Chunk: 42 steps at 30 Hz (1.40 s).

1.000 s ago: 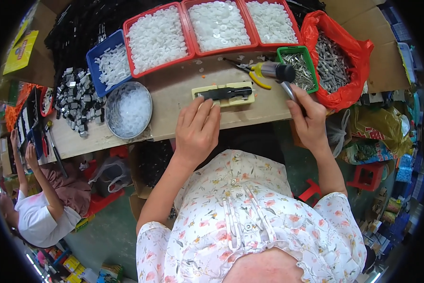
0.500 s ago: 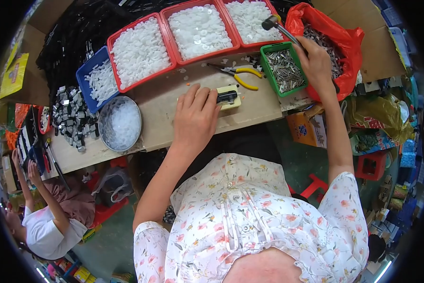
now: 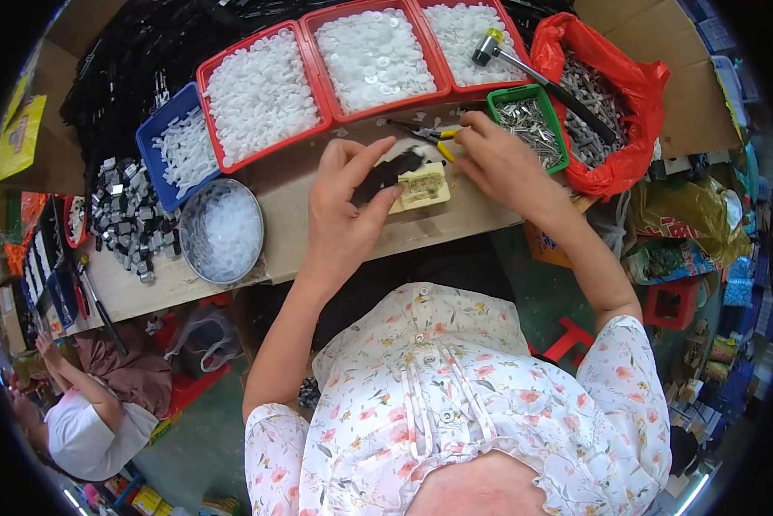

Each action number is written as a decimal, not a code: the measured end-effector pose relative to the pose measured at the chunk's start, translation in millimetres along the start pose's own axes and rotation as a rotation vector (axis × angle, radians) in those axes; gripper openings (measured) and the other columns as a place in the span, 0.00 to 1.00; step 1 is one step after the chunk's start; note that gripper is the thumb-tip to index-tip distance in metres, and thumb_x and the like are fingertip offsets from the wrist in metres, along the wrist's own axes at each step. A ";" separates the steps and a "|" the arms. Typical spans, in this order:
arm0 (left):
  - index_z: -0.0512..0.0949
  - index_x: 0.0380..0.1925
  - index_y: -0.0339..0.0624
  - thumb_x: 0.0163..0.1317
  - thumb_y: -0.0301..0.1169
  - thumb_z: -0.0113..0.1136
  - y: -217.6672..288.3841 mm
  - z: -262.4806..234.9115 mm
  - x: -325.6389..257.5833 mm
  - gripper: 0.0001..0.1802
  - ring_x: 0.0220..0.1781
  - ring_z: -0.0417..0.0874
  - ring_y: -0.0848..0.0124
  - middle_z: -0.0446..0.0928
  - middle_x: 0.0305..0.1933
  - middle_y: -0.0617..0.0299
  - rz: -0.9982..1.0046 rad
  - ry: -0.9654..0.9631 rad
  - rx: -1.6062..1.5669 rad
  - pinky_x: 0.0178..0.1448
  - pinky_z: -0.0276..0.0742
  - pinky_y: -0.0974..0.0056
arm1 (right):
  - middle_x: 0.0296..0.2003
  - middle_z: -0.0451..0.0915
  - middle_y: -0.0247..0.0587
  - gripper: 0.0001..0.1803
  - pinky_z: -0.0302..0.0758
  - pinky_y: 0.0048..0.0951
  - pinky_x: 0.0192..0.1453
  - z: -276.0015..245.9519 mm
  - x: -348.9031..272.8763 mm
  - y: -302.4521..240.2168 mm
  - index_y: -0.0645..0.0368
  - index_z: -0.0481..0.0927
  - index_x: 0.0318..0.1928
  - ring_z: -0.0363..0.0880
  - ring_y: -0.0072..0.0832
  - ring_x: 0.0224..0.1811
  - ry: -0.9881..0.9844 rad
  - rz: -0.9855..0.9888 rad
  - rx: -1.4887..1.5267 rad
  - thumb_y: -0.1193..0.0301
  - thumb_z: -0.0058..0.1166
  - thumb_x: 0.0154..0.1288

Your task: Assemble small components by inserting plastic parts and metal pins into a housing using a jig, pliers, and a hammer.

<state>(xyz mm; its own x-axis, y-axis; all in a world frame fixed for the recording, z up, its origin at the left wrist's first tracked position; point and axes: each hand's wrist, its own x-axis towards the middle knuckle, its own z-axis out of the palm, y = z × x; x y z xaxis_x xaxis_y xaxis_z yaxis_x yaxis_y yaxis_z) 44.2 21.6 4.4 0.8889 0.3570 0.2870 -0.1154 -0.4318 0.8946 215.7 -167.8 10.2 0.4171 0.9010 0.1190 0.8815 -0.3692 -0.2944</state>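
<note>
My left hand (image 3: 345, 206) pinches a dark black part (image 3: 386, 172) just above the left end of a cream-yellow block fixture (image 3: 424, 187). The part is smeared by motion, so its exact kind does not show. My right hand (image 3: 505, 168) is over the handle ends of the yellow-handled pliers (image 3: 446, 151), its fingers bent around them; the pliers still lie on the bench, jaws pointing left. A small mallet (image 3: 524, 67) with a black-and-yellow head rests across the right red tray and the red bag.
Red trays (image 3: 325, 120) of white plastic pieces line the back. A green bin (image 3: 565, 142) of metal pins and a red bag (image 3: 653, 77) stand right. At left are a blue tray (image 3: 143, 146), a metal bowl (image 3: 260, 225) and metal-and-black pieces (image 3: 128, 215). Another person (image 3: 94, 421) sits far left.
My right hand has put down the mallet and come left to the pliers. My left hand has lifted the black part off the cream block, uncovering its top.
</note>
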 end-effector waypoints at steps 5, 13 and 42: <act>0.76 0.50 0.33 0.61 0.22 0.65 -3.1 -2.2 -4.2 0.16 0.48 0.73 0.71 0.72 0.46 0.61 0.025 0.082 -0.100 0.52 0.69 0.69 | 0.50 0.76 0.50 0.14 0.75 0.43 0.54 13.2 7.4 -3.3 0.66 0.74 0.41 0.75 0.47 0.51 -0.121 0.028 -0.208 0.72 0.63 0.59; 0.72 0.50 0.33 0.69 0.26 0.56 12.5 3.4 -12.3 0.12 0.36 0.75 0.63 0.74 0.38 0.51 -0.096 0.102 -0.104 0.44 0.73 0.62 | 0.40 0.76 0.46 0.05 0.73 0.44 0.44 20.1 9.8 -0.1 0.66 0.77 0.31 0.75 0.43 0.41 0.069 0.025 -0.190 0.78 0.57 0.52; 0.72 0.31 0.39 0.76 0.52 0.48 -0.8 -7.9 -37.9 0.26 0.19 0.64 0.76 0.68 0.20 0.62 -0.739 -0.591 -1.397 0.22 0.60 0.69 | 0.43 0.80 0.47 0.11 0.71 0.38 0.40 -5.9 -40.5 -49.2 0.65 0.75 0.33 0.81 0.44 0.41 0.103 -0.273 0.198 0.86 0.54 0.46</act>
<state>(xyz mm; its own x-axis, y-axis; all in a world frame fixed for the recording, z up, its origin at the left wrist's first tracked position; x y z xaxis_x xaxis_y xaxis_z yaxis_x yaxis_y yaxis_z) 7.2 15.0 -4.5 0.9235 -0.3433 -0.1712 0.3830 0.8012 0.4598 156.7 -187.5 25.5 0.2011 0.9288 0.3111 0.9077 -0.0574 -0.4156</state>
